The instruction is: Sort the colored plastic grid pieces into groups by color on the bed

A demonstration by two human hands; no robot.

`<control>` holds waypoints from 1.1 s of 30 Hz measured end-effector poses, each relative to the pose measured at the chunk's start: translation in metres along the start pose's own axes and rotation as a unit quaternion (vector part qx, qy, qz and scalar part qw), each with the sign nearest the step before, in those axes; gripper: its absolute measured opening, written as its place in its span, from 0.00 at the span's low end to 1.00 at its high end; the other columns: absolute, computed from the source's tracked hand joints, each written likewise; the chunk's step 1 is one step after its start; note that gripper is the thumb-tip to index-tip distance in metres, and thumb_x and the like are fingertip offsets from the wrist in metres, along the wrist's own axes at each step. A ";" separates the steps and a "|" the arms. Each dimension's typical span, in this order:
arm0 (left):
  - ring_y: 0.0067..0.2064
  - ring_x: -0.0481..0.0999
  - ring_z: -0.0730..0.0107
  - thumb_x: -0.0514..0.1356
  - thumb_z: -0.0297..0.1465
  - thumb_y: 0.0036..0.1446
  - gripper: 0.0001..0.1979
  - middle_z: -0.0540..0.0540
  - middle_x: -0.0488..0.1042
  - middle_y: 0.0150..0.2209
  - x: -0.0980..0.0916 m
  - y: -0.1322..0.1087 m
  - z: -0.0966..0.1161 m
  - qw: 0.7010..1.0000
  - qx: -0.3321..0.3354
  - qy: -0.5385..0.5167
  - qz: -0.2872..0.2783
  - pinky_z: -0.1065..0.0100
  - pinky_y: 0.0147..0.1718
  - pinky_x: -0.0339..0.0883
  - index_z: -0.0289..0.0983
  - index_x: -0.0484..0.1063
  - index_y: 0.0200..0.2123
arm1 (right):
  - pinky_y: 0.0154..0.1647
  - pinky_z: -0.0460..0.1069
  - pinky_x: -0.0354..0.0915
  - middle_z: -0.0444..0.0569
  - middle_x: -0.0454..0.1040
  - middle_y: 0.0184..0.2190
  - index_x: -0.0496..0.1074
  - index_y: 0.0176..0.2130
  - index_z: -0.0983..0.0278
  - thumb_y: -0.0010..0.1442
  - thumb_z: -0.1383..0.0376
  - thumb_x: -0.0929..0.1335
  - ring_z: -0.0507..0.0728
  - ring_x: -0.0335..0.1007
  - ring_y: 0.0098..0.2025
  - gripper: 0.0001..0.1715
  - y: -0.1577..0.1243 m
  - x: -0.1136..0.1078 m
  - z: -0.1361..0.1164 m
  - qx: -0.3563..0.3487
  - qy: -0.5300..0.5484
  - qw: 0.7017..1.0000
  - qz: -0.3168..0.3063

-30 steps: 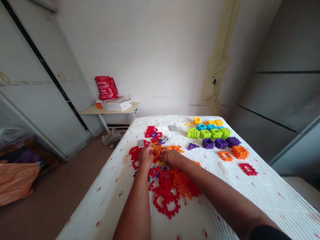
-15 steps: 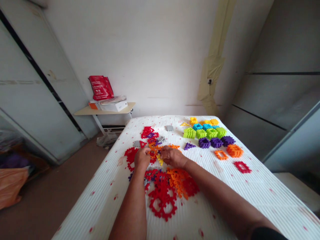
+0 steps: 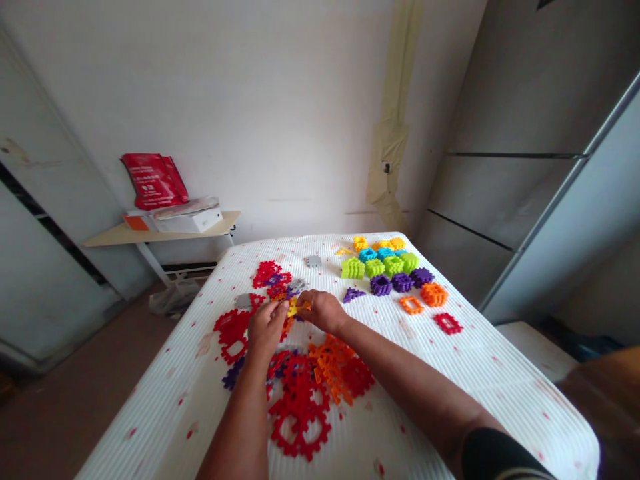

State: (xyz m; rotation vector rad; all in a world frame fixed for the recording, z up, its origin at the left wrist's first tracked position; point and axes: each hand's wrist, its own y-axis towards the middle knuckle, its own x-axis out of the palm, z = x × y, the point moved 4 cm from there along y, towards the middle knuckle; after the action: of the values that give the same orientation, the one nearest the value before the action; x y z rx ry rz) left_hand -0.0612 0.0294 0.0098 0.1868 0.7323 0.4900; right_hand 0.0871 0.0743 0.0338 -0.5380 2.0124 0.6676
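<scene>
My left hand (image 3: 266, 328) and my right hand (image 3: 323, 310) meet over a loose heap of flat plastic interlocking pieces (image 3: 305, 383), mostly red and orange, on a white ribbed bed cover (image 3: 450, 373). Both hands pinch a small yellow piece (image 3: 295, 307) between their fingertips. Under my forearms lie large red pieces and orange pieces (image 3: 330, 363). Purple pieces (image 3: 233, 375) poke out at the heap's left side.
Sorted stacks stand at the far right: yellow (image 3: 360, 243), blue (image 3: 369, 254), green (image 3: 353, 268), purple (image 3: 381, 285), orange (image 3: 434, 294). Single orange (image 3: 411, 305) and red (image 3: 447, 323) pieces lie nearby. A small table (image 3: 150, 233) with a red bag (image 3: 153, 180) stands beyond the bed's left edge.
The camera has swung to the right. My hands have drawn a yellow piece out of the heap and now hold it together, slightly nearer the heap's far side.
</scene>
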 end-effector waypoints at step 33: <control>0.31 0.75 0.63 0.59 0.45 0.43 0.20 0.46 0.76 0.26 -0.008 -0.008 -0.002 0.960 -0.171 -0.209 0.077 0.66 0.32 0.68 0.34 0.75 0.31 | 0.42 0.46 0.64 0.53 0.75 0.43 0.70 0.49 0.65 0.52 0.67 0.71 0.58 0.71 0.44 0.22 0.137 -0.109 0.147 0.116 -0.292 0.945 -0.088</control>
State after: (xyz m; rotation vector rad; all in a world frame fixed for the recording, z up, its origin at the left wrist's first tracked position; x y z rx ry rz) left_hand -0.0653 0.0188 0.0104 0.0199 0.2130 0.6909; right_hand 0.1493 0.2850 0.0980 -0.3220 1.4383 0.4088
